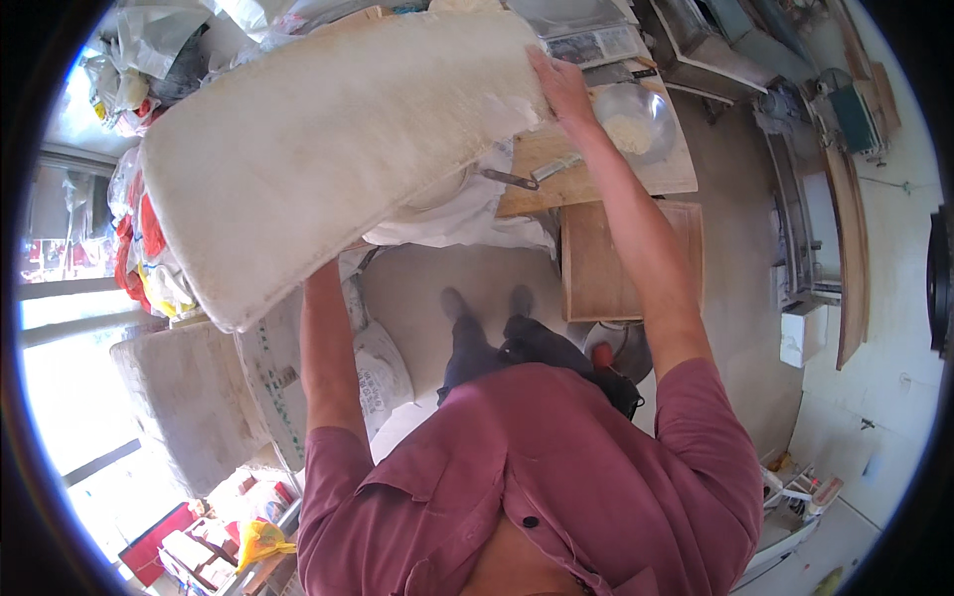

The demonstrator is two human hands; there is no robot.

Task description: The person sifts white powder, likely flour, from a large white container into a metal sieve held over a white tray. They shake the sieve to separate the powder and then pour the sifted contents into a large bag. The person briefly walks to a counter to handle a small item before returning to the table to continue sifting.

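Observation:
A large off-white slab (328, 139) with rounded corners, like a thick foam lid, is raised at a tilt in front of me. My right hand (563, 87) grips its right edge, with the fingers over the top face. My left forearm (331, 348) reaches up under the slab's near edge, and the slab hides the left hand's fingers. Beneath the slab, a white cloth (467, 230) hangs over the table's front. By the slab's right corner lie a dark-handled tool (510, 180) and a short metal tube (557, 167).
On the wooden table (668, 177), a metal bowl (656, 111) holds pale, crumbly stuff. A wooden box (631, 263) stands below the table. Plastic bags (149, 45) crowd the far left. A white sack (383, 372) and a worn pale box (194, 397) sit near my left arm.

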